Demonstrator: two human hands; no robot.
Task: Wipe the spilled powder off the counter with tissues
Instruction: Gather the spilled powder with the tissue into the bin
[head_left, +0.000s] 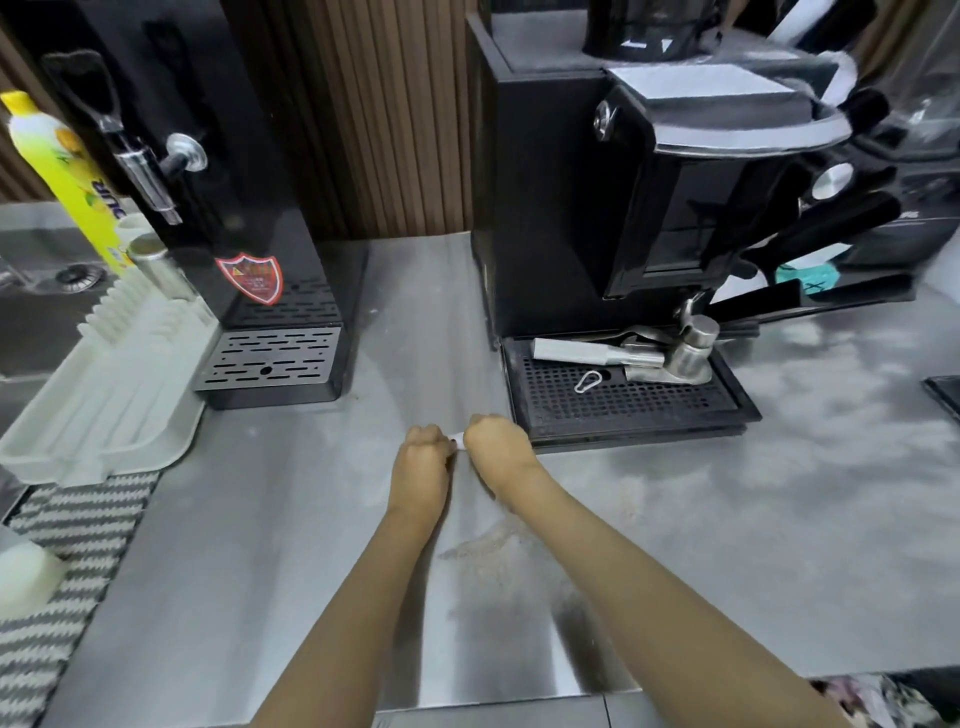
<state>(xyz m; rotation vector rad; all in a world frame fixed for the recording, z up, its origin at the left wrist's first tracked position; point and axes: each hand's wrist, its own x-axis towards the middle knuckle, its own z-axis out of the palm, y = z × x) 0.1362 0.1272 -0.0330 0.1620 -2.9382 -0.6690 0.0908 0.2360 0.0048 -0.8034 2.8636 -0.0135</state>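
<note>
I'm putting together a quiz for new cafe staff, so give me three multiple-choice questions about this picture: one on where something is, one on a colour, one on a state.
1. Where is the spilled powder?
A. In the sink.
B. On the counter, between the two forearms.
C. On the striped mat.

2. What colour is the squeeze bottle at far left?
A. Yellow.
B. Red.
C. Blue.

3. How are the left hand and right hand?
A. Flat on the counter.
B. Lifting a drip tray.
C. Curled, pinching a white tissue between them.

Answers:
1 B, the pale dusting lies on bare steel between the arms.
2 A, its body is bright yellow.
3 C, a white scrap shows between the two curled hands.
</note>
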